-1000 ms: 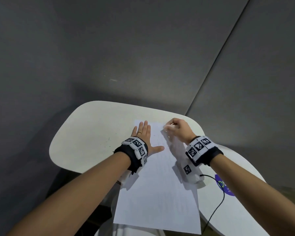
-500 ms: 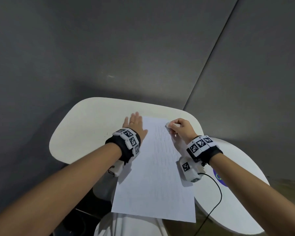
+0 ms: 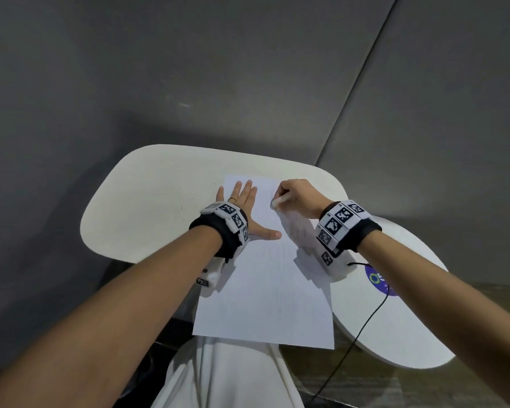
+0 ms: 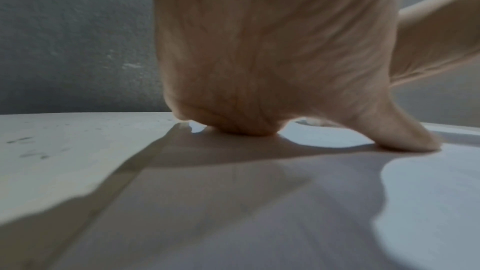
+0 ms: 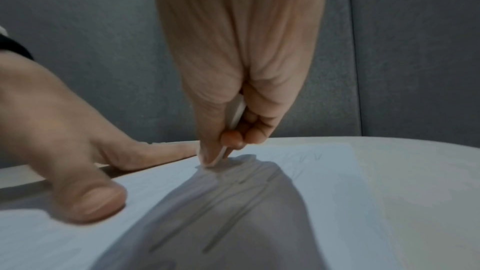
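A sheet of paper [image 3: 265,290] lies lengthwise on the right half of the white bench [image 3: 147,207]. Its far edge sits close to the bench's far edge, and its near part hangs out past the near edge over the person's lap. The left hand [image 3: 242,207] rests flat on the far left part of the sheet, palm down. Its fingers [image 3: 248,189] are straight and close together, with a ring on one, and the thumb is spread out toward the middle of the sheet. The left wrist view shows the heel of that hand [image 4: 272,48] and the thumb pressing on the paper [image 4: 259,213], with bare bench [image 4: 52,151] to the left. The right hand [image 3: 298,195] is above the far right part of the sheet, just beside the left hand. Its fingers [image 5: 255,132] are curled and pinch a slim white stick [image 5: 235,118] against the thumb, and the stick's lower end touches the paper. Whether it is a pen or an eraser cannot be told. Faint pencil marks [image 5: 306,157] show on the sheet near that end. Both wrists wear black bands with black-and-white marker blocks. To the right a second white table [image 3: 409,334] carries a purple sticker [image 3: 379,279], and a black cable [image 3: 362,328] runs across it.
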The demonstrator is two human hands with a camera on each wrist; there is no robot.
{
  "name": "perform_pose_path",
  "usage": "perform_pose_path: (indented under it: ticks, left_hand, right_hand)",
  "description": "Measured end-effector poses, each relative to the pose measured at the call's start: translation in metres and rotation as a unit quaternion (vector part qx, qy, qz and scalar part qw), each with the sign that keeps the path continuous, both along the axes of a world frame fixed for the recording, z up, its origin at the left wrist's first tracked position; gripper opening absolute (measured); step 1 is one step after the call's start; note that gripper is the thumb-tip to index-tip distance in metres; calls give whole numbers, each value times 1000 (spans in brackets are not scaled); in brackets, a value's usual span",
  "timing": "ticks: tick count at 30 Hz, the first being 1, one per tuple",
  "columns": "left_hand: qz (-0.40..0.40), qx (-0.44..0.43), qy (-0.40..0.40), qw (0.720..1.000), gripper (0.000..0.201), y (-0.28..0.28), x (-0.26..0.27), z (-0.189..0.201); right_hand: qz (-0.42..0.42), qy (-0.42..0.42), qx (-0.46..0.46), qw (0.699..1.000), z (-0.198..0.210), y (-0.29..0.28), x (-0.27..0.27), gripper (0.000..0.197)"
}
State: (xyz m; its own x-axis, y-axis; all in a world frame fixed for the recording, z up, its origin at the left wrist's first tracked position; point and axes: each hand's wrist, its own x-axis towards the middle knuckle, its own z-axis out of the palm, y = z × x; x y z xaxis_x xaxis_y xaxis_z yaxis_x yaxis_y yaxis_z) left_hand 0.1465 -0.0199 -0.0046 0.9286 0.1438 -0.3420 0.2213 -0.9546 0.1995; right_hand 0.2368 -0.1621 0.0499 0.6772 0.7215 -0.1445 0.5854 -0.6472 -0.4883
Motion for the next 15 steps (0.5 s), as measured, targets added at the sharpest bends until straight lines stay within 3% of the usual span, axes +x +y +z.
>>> perform_pose_path:
  ticks: [3,10,15]
  left_hand:
    - [-8,0,-20,1000,135,1,-2,-4]
    - [20,-5,-29,999,134,-3,-5,-1]
    - [17,-2,-29,999,133,-5,-6,-1]
  right_hand:
    - [24,0,-16,1000,1,-4,-4,7]
    - [-46,-42,9,998,-4,27,18,10]
    - [12,-18,-25,999,-2,-5,-11,8]
